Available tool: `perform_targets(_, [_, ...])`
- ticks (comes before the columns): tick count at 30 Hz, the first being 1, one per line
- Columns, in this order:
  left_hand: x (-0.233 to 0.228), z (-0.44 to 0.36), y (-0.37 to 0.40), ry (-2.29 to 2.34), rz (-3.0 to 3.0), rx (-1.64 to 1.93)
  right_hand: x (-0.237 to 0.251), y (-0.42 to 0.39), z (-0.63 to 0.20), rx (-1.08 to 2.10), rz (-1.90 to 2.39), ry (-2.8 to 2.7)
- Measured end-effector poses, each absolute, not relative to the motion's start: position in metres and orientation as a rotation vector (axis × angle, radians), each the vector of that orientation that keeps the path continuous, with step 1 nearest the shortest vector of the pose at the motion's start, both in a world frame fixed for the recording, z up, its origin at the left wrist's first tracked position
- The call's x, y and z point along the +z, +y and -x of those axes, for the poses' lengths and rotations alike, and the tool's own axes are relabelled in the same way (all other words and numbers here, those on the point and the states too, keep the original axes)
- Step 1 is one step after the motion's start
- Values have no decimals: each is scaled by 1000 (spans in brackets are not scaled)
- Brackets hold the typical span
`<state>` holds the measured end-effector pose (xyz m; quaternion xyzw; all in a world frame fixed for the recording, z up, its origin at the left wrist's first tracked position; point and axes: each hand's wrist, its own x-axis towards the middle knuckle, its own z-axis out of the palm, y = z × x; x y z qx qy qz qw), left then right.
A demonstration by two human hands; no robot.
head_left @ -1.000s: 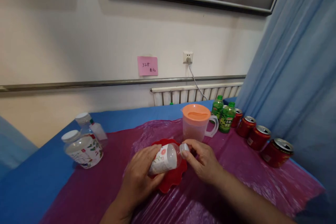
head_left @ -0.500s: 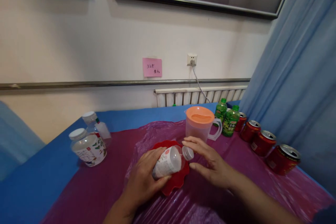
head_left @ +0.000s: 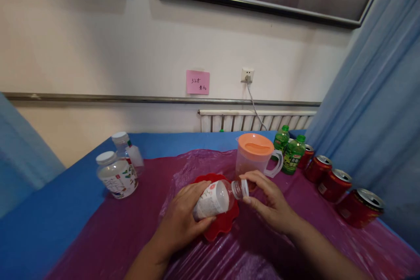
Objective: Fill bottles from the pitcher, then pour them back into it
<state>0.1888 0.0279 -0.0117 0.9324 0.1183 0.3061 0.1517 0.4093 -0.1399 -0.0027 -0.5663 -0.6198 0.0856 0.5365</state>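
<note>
Left hand (head_left: 183, 221) is gripping a clear bottle (head_left: 213, 199) with a floral label, wrapping its body and holding it tilted, neck pointing right and a bit up, over a red scalloped dish (head_left: 226, 221) sitting on the purple plastic sheet (head_left: 131, 236). Right hand (head_left: 271, 203) is curling around the bottle's neck end, thumb and fingers closing at the mouth; cannot tell if a cap is pinched between them. Just far of the hands, a clear pitcher (head_left: 257, 159) with an orange lid is standing upright. To its right, two green bottles (head_left: 288, 151), then a row of red cans (head_left: 341, 183) running near-right along the blue curtain (head_left: 377, 96). Far left, two white-capped clear bottles (head_left: 118, 170) are standing on the blue tablecloth (head_left: 39, 223).
</note>
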Motion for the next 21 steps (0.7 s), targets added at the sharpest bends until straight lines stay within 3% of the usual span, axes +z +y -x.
perform_targets(10, [-12, -187, 33, 774, -1816, 1254, -26, -133, -392, 390, 1341, -1150])
perform_targets(15, [-7, -179, 41, 887, -1512, 1560, -19, -96, -370, 485, 1403, -1376])
perform_targets(21, [-4, -171, 42, 863, -1457, 1814, -7, -14, -322, 282, 1602, -1833])
